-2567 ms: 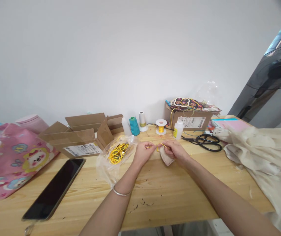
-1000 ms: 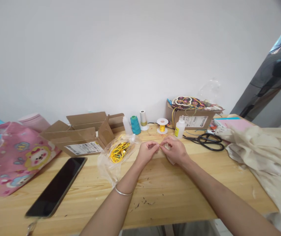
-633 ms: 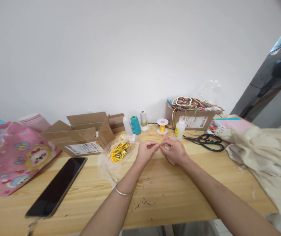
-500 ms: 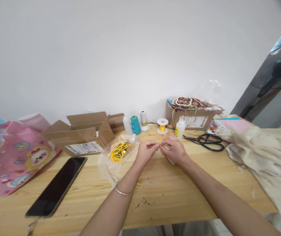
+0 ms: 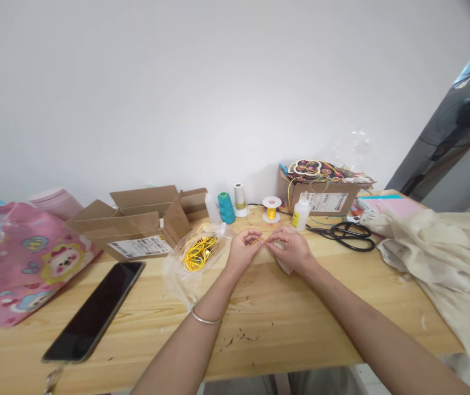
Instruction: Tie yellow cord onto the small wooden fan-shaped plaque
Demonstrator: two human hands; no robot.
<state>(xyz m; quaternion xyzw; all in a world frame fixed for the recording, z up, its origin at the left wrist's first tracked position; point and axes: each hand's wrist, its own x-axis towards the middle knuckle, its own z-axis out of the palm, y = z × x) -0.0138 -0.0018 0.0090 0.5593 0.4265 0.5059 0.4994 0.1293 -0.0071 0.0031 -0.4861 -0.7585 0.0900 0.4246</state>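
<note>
My left hand [image 5: 243,252] is closed in a pinch over the middle of the table, with a short piece of yellow cord [image 5: 255,240] showing at its fingers. Its fingertips almost meet those of my right hand [image 5: 290,250], which pinches the same cord at the other side. Under my right palm pokes the edge of a flat, pale thing [image 5: 283,267], mostly covered. Left of my hands, a clear plastic bag [image 5: 181,280] holds a tangle of yellow cord [image 5: 199,255]. Just beyond them stand a spool of yellow thread [image 5: 272,211] and a small white bottle [image 5: 301,213].
Black scissors [image 5: 348,236] and cream cloth [image 5: 436,247] lie to the right. Behind are a teal thread cone [image 5: 226,208], a white cone [image 5: 240,198], a full carton [image 5: 321,200] and an open carton [image 5: 128,227]. A phone [image 5: 95,312] and pink bag [image 5: 33,269] sit left.
My left fingers have loosened and spread a little, and the yellow cord now shows between them. Both hands stay at nearly the same place.
</note>
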